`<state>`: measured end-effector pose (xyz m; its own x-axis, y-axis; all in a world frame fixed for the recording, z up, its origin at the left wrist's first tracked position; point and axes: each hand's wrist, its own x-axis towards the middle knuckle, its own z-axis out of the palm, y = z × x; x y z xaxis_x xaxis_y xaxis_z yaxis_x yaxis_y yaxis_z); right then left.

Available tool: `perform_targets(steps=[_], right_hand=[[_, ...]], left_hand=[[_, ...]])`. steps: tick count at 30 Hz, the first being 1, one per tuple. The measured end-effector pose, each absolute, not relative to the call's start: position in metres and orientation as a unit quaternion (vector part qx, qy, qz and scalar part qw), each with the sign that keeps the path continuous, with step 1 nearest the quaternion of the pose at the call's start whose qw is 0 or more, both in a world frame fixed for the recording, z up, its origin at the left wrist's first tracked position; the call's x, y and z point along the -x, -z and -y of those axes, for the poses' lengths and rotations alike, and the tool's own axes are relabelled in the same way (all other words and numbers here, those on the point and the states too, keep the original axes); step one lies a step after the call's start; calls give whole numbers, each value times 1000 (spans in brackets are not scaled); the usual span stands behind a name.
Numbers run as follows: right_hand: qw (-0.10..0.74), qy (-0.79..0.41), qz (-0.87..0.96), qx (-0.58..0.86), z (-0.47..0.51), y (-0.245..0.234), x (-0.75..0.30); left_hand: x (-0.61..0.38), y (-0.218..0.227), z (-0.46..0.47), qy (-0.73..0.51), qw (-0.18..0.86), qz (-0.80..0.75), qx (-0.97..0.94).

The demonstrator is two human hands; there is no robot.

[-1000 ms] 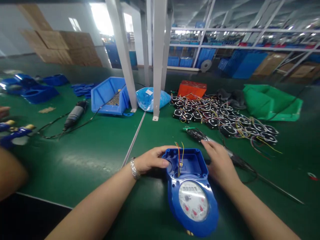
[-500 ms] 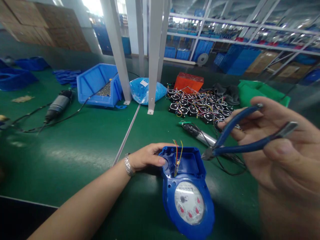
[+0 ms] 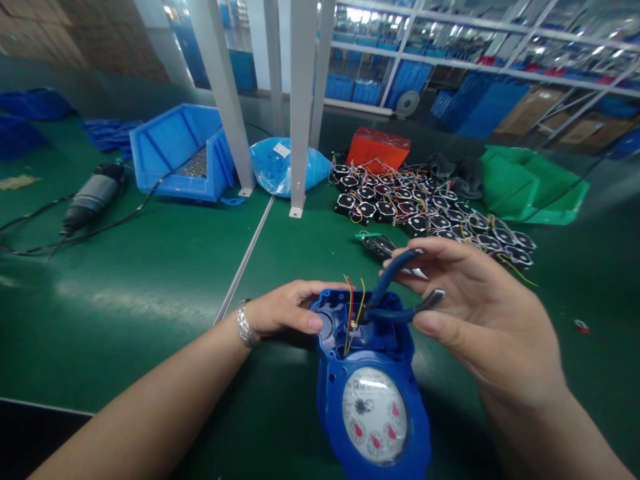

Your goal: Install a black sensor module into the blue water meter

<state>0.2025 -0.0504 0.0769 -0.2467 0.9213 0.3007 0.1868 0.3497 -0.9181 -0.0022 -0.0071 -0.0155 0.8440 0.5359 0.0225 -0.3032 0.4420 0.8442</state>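
A blue water meter (image 3: 373,390) lies on the green table (image 3: 165,280), its round dial towards me and its open upper compartment away from me. Red and yellow wires (image 3: 353,303) stick up out of that compartment. My left hand (image 3: 283,310) grips the compartment's left rim, thumb on the edge. My right hand (image 3: 480,313) holds blue-handled pliers (image 3: 397,293), whose tip points down into the compartment by the wires.
Several black modules with coloured wires (image 3: 425,210) are heaped behind the meter, beside an orange box (image 3: 379,148) and a green bag (image 3: 533,187). A blue bin (image 3: 180,153), a blue plastic bag (image 3: 280,167), white frame posts (image 3: 300,107) and a corded power tool (image 3: 90,197) stand to the left.
My right hand left the table beside the meter, lifted the blue pliers and brought their tip down into the meter's open compartment. The left hand stayed on the rim.
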Motion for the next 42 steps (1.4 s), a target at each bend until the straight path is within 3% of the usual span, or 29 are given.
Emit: perform_targets(steps=[12, 42], right_hand=[[431, -457, 675, 387, 46, -69, -206], [438, -444, 673, 397, 43, -65, -207]], left_hand=[[3, 15, 6, -247, 825, -128, -491], [2, 14, 7, -255, 820, -140, -494]])
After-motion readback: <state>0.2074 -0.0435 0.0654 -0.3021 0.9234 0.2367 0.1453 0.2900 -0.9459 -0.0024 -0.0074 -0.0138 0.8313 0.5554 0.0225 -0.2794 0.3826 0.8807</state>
